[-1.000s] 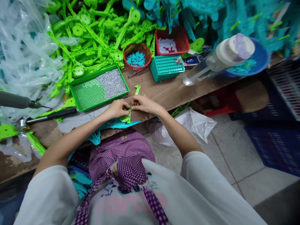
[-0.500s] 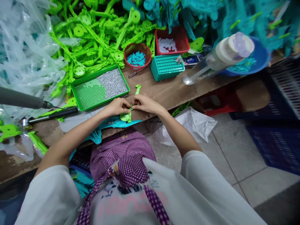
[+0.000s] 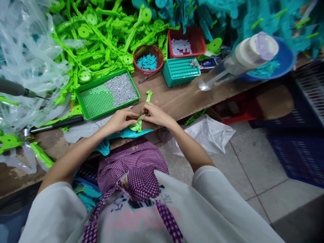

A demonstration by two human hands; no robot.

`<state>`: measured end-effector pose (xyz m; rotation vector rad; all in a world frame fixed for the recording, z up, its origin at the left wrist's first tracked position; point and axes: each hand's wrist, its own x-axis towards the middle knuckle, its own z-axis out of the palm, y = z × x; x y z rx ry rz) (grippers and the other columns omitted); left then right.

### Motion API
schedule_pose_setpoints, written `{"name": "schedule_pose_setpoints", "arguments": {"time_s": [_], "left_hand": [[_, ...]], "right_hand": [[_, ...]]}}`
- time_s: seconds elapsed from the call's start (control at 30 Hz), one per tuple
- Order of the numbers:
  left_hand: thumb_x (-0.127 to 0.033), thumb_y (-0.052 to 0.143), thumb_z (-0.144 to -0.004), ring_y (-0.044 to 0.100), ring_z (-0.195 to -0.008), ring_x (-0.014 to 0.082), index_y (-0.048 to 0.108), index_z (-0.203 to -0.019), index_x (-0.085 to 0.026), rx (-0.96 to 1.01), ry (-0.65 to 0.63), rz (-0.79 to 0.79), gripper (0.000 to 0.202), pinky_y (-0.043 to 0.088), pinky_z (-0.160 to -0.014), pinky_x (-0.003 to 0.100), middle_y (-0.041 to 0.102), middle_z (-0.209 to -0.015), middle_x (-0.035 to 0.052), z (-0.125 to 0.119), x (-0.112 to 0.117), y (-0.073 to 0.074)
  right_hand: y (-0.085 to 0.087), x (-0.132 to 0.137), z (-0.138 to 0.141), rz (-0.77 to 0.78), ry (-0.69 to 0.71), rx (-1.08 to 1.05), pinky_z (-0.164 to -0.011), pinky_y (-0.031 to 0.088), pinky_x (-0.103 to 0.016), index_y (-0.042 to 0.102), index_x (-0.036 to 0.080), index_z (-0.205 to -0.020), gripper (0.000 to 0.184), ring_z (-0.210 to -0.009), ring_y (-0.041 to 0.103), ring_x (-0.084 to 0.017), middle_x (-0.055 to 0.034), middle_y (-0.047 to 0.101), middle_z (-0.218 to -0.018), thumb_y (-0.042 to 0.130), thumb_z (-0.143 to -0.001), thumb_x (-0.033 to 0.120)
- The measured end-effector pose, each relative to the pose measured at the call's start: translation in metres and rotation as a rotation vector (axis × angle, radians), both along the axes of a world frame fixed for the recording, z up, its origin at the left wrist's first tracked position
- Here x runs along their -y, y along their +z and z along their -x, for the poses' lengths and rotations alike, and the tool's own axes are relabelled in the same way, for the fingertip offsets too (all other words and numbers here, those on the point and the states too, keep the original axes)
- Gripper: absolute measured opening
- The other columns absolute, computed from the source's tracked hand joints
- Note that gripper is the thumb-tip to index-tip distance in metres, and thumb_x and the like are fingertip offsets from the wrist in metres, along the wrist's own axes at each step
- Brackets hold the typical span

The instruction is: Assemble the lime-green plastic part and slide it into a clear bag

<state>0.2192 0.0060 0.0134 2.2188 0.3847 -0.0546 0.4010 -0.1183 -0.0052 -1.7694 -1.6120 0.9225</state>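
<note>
At the table's front edge, a bright green plastic part (image 3: 136, 127) with a round end and a narrow arm lies over a turquoise plastic part (image 3: 134, 133). My right hand (image 3: 156, 114) pinches the green part along its arm, whose far tip pokes out beyond the fingers. From the other side, my left hand (image 3: 122, 119) has its thumb and fingertips closed at the green part near the round end. Whether some small piece sits between the left fingertips is hidden. Just beyond my hands stands a green tray (image 3: 82, 104) with many small silvery metal pieces (image 3: 120, 89) in it.
A hanging powered screwdriver (image 3: 17, 88) and a black-handled hammer (image 3: 60, 124) are at left. Behind are a red basket (image 3: 136, 65), red bin (image 3: 199, 42), teal box (image 3: 172, 79) and clear bottle (image 3: 227, 67). Green parts (image 3: 101, 44) and turquoise parts (image 3: 215, 11) are heaped behind.
My left hand has shifted slightly left and down, its fingertips lower on the green part. My right hand stays nearly in place. The hanging screwdriver has swung left and away from me.
</note>
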Motion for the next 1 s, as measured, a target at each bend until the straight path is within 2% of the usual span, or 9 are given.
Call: {"name": "schedule_pose_setpoints", "arguments": {"time_s": [0.1,0.27,0.5,0.67,0.77,0.83,1.0], "left_hand": [[-0.026,0.065,-0.087,0.062,-0.095,0.0192,0.074,-0.096,-0.019,0.015,0.03,-0.11,0.015,0.048,-0.089,0.035,0.069,-0.104,0.0072,0.016,0.01,0.006],[-0.025,0.06,-0.089,0.061,-0.1,0.019,0.074,-0.092,-0.02,-0.03,-0.032,-0.123,0.015,0.046,-0.094,0.035,0.066,-0.11,0.0068,0.025,0.011,0.004],[-0.026,0.062,-0.086,0.063,-0.09,0.0184,0.075,-0.088,-0.017,-0.113,-0.097,-0.065,0.016,0.045,-0.086,0.032,0.07,-0.1,0.0081,0.016,0.002,0.009],[-0.029,0.066,-0.08,0.061,-0.07,0.0138,0.073,-0.094,-0.016,-0.18,0.01,0.029,0.021,0.042,-0.069,0.026,0.073,-0.08,0.0038,0.009,-0.003,0.011],[-0.027,0.064,-0.08,0.062,-0.072,0.0132,0.074,-0.099,-0.018,-0.221,-0.094,0.122,0.024,0.042,-0.069,0.025,0.075,-0.086,0.0031,0.001,-0.013,0.013],[-0.028,0.063,-0.08,0.062,-0.071,0.0127,0.075,-0.095,-0.018,-0.254,-0.153,0.174,0.022,0.042,-0.069,0.025,0.075,-0.085,0.0021,-0.006,-0.019,0.014],[-0.034,0.07,-0.074,0.057,-0.064,0.0124,0.073,-0.079,-0.017,-0.241,-0.1,0.023,0.018,0.037,-0.063,0.025,0.069,-0.068,-0.0003,-0.02,-0.016,0.01]], "right_hand": [[0.001,0.0,-0.001,0.003,0.009,0.0,-0.073,0.038,-0.029,0.048,0.02,-0.085,0.017,-0.08,0.047,-0.015,-0.0025,0.049,-0.092,0.064,-0.081,0.024],[-0.003,0.001,-0.001,-0.001,-0.001,-0.009,-0.073,0.038,-0.029,0.049,0.02,-0.086,0.017,-0.08,0.046,-0.015,-0.0022,0.049,-0.093,0.064,-0.082,0.027],[-0.002,0.0,-0.003,-0.007,0.026,0.004,-0.075,0.039,-0.03,0.048,0.02,-0.085,0.017,-0.082,0.048,-0.016,-0.0022,0.048,-0.092,0.064,-0.081,0.025],[-0.002,0.0,-0.003,0.008,0.029,0.004,-0.075,0.039,-0.029,0.048,0.02,-0.086,0.017,-0.082,0.048,-0.017,-0.0025,0.048,-0.093,0.064,-0.082,0.026],[-0.005,-0.001,-0.003,0.007,0.029,0.018,-0.074,0.038,-0.03,0.049,0.02,-0.087,0.018,-0.082,0.048,-0.017,-0.0025,0.048,-0.092,0.064,-0.082,0.027],[-0.006,-0.001,-0.004,0.003,0.031,0.027,-0.074,0.038,-0.03,0.049,0.02,-0.087,0.018,-0.083,0.048,-0.017,-0.0023,0.048,-0.091,0.064,-0.082,0.027],[-0.004,-0.001,-0.003,0.011,0.031,0.027,-0.073,0.037,-0.029,0.048,0.02,-0.086,0.018,-0.081,0.047,-0.016,-0.0023,0.048,-0.092,0.065,-0.082,0.027]]}}
